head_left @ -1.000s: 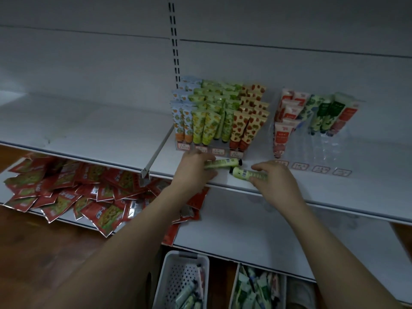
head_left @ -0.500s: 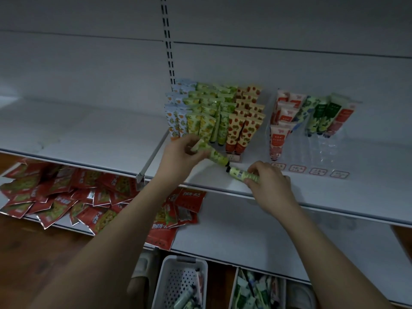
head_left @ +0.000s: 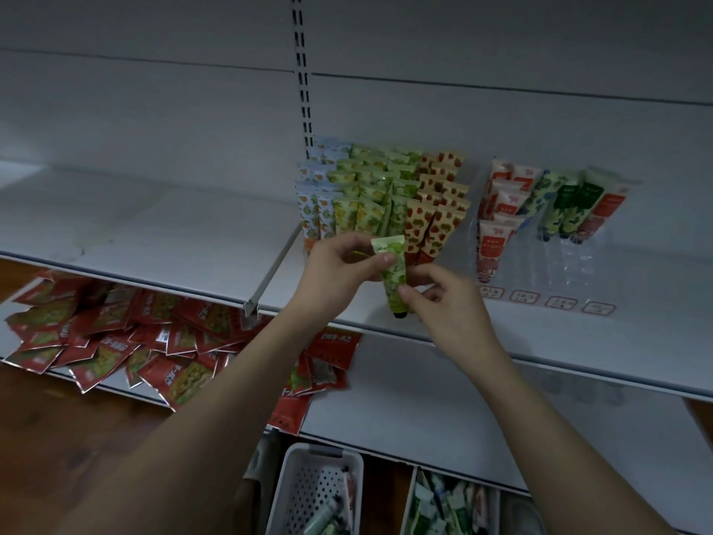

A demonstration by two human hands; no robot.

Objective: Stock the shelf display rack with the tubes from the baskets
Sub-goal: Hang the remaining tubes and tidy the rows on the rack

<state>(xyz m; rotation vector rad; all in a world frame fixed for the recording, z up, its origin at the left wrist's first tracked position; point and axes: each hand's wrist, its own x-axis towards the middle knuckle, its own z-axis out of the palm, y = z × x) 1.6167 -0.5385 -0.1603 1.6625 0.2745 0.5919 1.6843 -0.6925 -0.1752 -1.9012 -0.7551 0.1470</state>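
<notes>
A green patterned tube [head_left: 394, 273] stands upright with its dark cap down, just above the shelf's front edge [head_left: 501, 347]. My left hand [head_left: 345, 270] pinches its flat upper end. My right hand [head_left: 447, 307] pinches its lower part. Whether a second tube sits behind it I cannot tell. Right behind the hands, the full display rack [head_left: 380, 202] holds rows of blue, green and red tubes. A clear rack [head_left: 559, 260] to its right holds several tubes at the back, with bare front slots. Below stand two baskets [head_left: 320, 492] [head_left: 451, 503] with tubes in them.
Red snack packets [head_left: 115, 341] lie heaped on the lower shelf at the left. A metal divider rail [head_left: 270, 276] runs along the shelf left of the full rack. Price labels [head_left: 559, 302] line the front of the clear rack.
Each hand held a green tube lying near the shelf edge. The hands have risen and come together, and a tube now stands upright, cap down, between them.
</notes>
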